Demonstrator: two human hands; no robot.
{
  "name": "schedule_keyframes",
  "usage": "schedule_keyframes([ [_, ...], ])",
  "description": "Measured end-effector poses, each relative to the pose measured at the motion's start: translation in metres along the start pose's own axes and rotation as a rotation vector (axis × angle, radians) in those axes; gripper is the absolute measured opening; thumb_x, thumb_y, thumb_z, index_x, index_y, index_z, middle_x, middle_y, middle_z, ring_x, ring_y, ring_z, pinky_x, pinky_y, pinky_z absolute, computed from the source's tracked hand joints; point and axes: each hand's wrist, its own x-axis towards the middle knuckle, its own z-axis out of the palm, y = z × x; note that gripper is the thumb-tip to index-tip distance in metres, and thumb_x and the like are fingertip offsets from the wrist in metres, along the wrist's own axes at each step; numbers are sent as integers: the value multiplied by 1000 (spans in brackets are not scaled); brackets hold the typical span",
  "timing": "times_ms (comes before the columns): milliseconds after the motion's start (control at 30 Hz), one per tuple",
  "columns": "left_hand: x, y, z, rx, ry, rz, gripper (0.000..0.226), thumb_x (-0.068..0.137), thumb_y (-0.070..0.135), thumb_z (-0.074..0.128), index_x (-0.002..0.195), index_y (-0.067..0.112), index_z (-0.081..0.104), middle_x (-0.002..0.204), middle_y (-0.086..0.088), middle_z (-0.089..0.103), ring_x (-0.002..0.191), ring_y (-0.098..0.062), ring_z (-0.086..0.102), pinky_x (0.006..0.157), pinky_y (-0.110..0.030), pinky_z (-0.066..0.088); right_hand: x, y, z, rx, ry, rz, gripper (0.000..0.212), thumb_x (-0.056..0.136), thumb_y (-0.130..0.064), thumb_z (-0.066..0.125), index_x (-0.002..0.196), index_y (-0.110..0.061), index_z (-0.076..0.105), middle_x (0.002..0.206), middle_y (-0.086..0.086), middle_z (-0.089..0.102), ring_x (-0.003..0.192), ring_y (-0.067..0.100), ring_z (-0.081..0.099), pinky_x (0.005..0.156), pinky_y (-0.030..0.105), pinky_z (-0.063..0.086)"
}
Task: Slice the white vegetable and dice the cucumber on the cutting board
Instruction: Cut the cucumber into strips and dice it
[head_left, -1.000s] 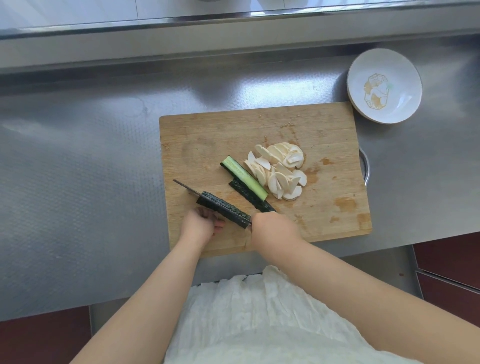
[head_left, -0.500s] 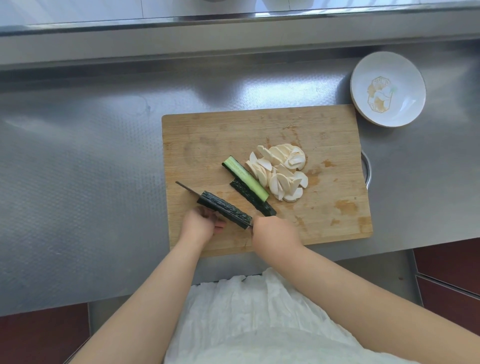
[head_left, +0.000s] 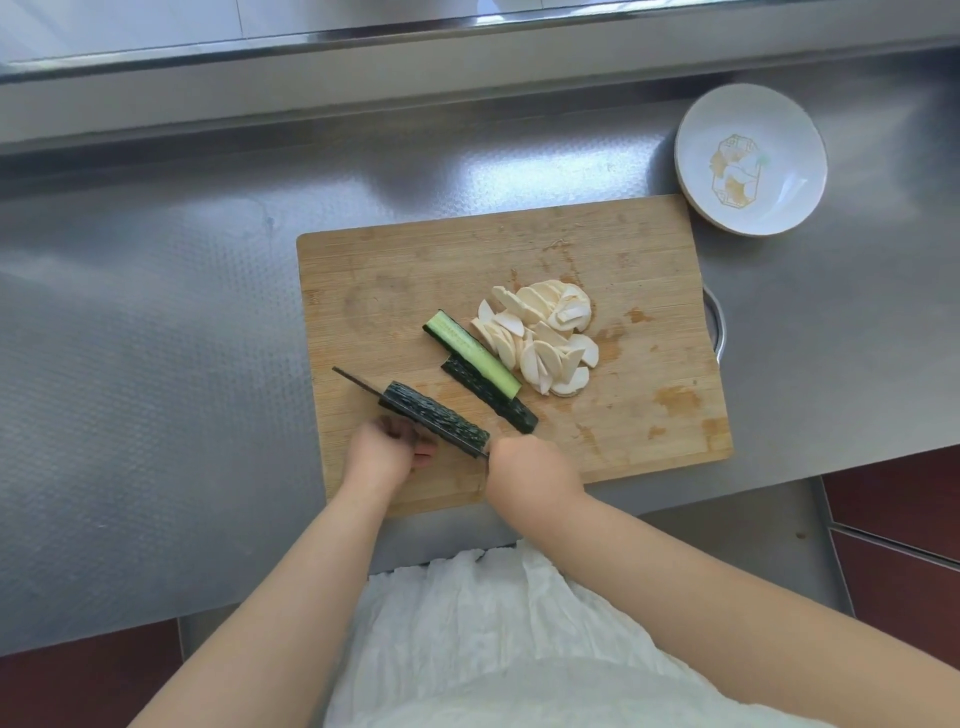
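Wooden cutting board (head_left: 395, 270): white vegetable slices (head_left: 540, 338) heaped near centre, toward right edge. Two cucumber strips (head_left: 475, 356) just left of heap, lying diagonally, one cut face up, other skin up. Third cucumber piece (head_left: 439, 418) near front-left corner, skin up, knife blade (head_left: 358, 384) along it.

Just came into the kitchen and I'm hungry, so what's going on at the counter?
A person is cutting cucumber on a wooden cutting board. The left hand steadies a dark cucumber piece while the right hand holds a knife running along it lengthwise. Two cucumber strips lie further back beside a pile of white slices. Nothing is diced yet. A white bowl sits beyond the board's far right corner.
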Motion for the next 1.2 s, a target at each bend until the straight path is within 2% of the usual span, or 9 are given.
schedule_keyframes([
  [100, -3, 1, 1, -35, 8, 0, 12, 100, 15, 44, 88, 15, 47, 81, -9, 72, 57, -8, 66, 55, -24, 47, 7, 6, -3, 17, -31, -7, 25, 87, -6, 43, 105, -12, 59, 78, 3, 54, 69, 25, 49, 52, 28, 37],
  [200, -10, 0, 3, -94, 23, 26, 6, 99, 13, 47, 103, 13, 43, 77, -5, 69, 64, -11, 65, 58, -26, 48, 8, 11, -3, 46, -29, -12, 25, 87, -8, 43, 106, -15, 58, 71, 0, 46, 69, 25, 50, 47, 26, 32],
  [333, -18, -8, 7, -12, 59, 161, 8, 97, 15, 50, 93, 20, 54, 82, -4, 71, 73, -19, 68, 78, -42, 55, 0, 6, 0, 17, -23, -17, 24, 87, -6, 43, 104, -14, 58, 77, 3, 52, 73, 26, 54, 53, 28, 36],
  [467, -32, -16, 11, 346, 290, 517, 10, 92, 23, 53, 92, 32, 57, 94, 13, 64, 87, -12, 59, 70, -34, 50, 9, 4, -11, 40, -70, -1, 7, 91, -11, 45, 85, -13, 48, 74, 2, 50, 67, 23, 51, 53, 29, 37],
  [600, -36, -30, 10, 707, 394, 877, 20, 85, 11, 65, 106, 11, 64, 106, -7, 60, 94, -27, 52, 69, -40, 48, 6, 7, -9, 46, -37, 10, 11, 88, -9, 44, 90, -14, 54, 69, 0, 47, 66, 23, 51, 52, 28, 37],
  [733, -29, -48, 4, 856, 412, 981, 24, 80, 6, 69, 104, 4, 66, 100, -18, 60, 82, -38, 57, 69, -43, 49, -6, 4, 7, 12, 17, -24, 17, 87, -7, 44, 96, -12, 58, 82, 6, 61, 66, 24, 49, 51, 28, 35],
  [933, -26, -55, -3, 961, 396, 1086, 49, 80, 12, 68, 128, 9, 54, 118, -8, 58, 106, -23, 51, 84, -37, 45, 13, 15, -20, 97, -50, -24, 21, 95, -32, 48, 86, -14, 50, 67, 0, 47, 58, 16, 47, 46, 27, 33],
  [1067, -27, -51, -2, 1031, 397, 1072, 53, 81, 19, 71, 131, 11, 54, 114, -11, 57, 99, -27, 53, 79, -39, 47, 16, 17, -25, 82, -50, -23, 24, 94, -35, 50, 85, -14, 52, 69, 1, 52, 59, 17, 50, 47, 27, 35],
  [1200, -28, -50, -1, 1029, 404, 1034, 51, 80, 19, 72, 128, 11, 57, 126, -14, 55, 106, -33, 56, 84, -43, 48, 14, 15, -21, 95, -35, -11, 25, 94, -37, 50, 85, -14, 52, 68, 1, 51, 63, 20, 51, 51, 28, 37],
])
